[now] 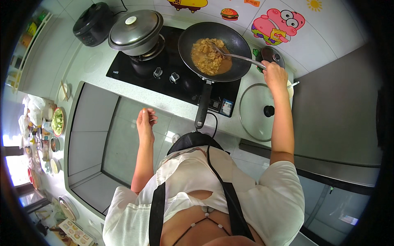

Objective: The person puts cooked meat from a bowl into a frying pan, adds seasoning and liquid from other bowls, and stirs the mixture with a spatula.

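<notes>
My right hand (275, 74) is closed round the handle of a metal spatula (242, 58), whose far end lies in the food. A brownish-yellow stew in sauce (209, 57) fills the middle of a black wok (188, 37) on the right side of the stove. The wok's long black handle (204, 102) points toward me, with neither hand on it. My left hand (146, 121) hangs in front of the counter, fingers loosely curled and partly apart, and nothing shows in it. The spatula's tip is partly sunk in the sauce.
On the black stove (135, 78), a lidded pot (137, 35) sits on the left burner. A glass lid (256, 112) lies right of the wok, under my right forearm. A rice cooker (93, 24) stands back left; a bowl with chopsticks (63, 93) and a plate of greens (58, 121) are further left.
</notes>
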{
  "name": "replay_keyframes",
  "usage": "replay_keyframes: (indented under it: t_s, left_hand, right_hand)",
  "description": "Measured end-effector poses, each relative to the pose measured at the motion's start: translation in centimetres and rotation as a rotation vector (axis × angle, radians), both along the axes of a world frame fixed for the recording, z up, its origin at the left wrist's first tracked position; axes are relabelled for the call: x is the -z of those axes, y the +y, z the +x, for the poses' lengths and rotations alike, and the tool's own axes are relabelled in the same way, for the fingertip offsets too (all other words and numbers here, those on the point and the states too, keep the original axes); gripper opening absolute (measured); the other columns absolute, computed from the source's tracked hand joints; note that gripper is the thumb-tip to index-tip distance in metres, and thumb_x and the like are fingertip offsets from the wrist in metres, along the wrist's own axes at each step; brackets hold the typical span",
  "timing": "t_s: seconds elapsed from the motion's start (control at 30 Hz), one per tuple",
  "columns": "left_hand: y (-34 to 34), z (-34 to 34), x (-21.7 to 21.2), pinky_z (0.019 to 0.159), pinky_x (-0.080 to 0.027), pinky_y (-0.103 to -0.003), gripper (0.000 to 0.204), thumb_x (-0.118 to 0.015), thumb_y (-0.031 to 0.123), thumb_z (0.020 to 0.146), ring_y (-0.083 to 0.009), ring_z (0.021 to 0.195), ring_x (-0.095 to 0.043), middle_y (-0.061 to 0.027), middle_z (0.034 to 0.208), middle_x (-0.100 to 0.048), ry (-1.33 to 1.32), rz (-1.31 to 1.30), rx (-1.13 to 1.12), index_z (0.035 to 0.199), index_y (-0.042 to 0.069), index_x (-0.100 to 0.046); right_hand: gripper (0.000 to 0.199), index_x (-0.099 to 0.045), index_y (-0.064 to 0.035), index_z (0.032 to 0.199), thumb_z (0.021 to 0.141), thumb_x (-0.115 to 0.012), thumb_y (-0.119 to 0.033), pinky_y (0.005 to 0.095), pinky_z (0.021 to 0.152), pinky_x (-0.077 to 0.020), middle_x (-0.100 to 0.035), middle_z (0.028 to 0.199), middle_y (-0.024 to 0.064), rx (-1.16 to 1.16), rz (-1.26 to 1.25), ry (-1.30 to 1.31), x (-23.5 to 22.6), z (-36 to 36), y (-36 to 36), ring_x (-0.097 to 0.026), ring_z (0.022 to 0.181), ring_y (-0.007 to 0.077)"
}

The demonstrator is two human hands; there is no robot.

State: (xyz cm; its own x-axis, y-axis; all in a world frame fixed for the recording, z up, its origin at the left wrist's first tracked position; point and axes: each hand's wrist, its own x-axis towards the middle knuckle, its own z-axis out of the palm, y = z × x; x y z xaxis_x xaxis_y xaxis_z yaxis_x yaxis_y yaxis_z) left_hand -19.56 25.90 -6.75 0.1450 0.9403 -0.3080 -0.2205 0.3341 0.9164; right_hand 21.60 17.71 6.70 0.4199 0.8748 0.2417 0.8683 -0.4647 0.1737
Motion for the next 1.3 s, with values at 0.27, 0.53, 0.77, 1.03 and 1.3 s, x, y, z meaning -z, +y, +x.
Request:
replay_keyframes:
  t_s: [0.27,0.53,0.77,1.03,1.3]
  left_hand:
    - [0.1,-0.3,0.2,0.055,-0.039,-0.02,0.027,-0.043,0.032,0.09,-0.007,0.063,-0.051,-0.0003,0.078,-0.056,-0.001,-0.007,0.015,0.086,0.009,-0.055]
    - [0.8,0.3,-0.2,0.057,-0.038,-0.021,0.028,-0.041,0.031,0.091,-0.0067,0.064,-0.049,0.0001,0.079,-0.055,0.02,-0.008,0.068,0.085,0.007,-0.056]
    - [1.1,0.9,-0.3,0.058,-0.038,-0.02,0.028,-0.041,0.03,0.091,-0.0064,0.063,-0.049,0.0006,0.077,-0.055,0.004,0.0,0.094,0.085,0.007,-0.056]
    - [1.1,1.6,-0.5,0.057,-0.038,-0.02,0.027,-0.042,0.03,0.091,-0.0061,0.063,-0.049,0.0002,0.077,-0.055,0.005,-0.006,0.134,0.086,0.007,-0.056]
    - [0.9,2.0,-0.8,0.057,-0.038,-0.021,0.027,-0.042,0.031,0.091,-0.0064,0.063,-0.049,0.0002,0.077,-0.056,0.018,0.02,0.127,0.086,0.008,-0.056]
  right_hand:
    - [0.022,-0.056,-0.012,0.099,0.082,-0.05,-0.026,0.04,0.059,-0.0483,-0.061,0.077,0.0114,0.015,-0.006,0.059,3.6,-1.8,2.6,-0.061,0.069,0.0295]
    - [0.029,-0.059,-0.018,0.107,0.083,-0.049,-0.031,0.0409,0.064,-0.0472,-0.061,0.082,0.013,-0.035,0.045,0.313,4.4,-5.0,2.5,-0.06,0.075,0.031]
    - [0.028,-0.059,-0.0181,0.106,0.08,-0.055,-0.028,0.0404,0.062,-0.0473,-0.06,0.079,0.0119,-0.086,-0.053,0.302,2.7,-5.6,-1.7,-0.059,0.071,0.0307]
    - [0.026,-0.06,-0.0186,0.104,0.08,-0.054,-0.027,0.041,0.06,-0.0467,-0.059,0.076,0.0107,0.01,-0.051,0.23,0.7,-3.1,-5.4,-0.059,0.069,0.0295]
    - [0.026,-0.061,-0.0169,0.102,0.08,-0.055,-0.028,0.0412,0.061,-0.0465,-0.061,0.078,0.0122,-0.011,-0.012,0.261,1.7,-4.0,-3.8,-0.059,0.071,0.0308]
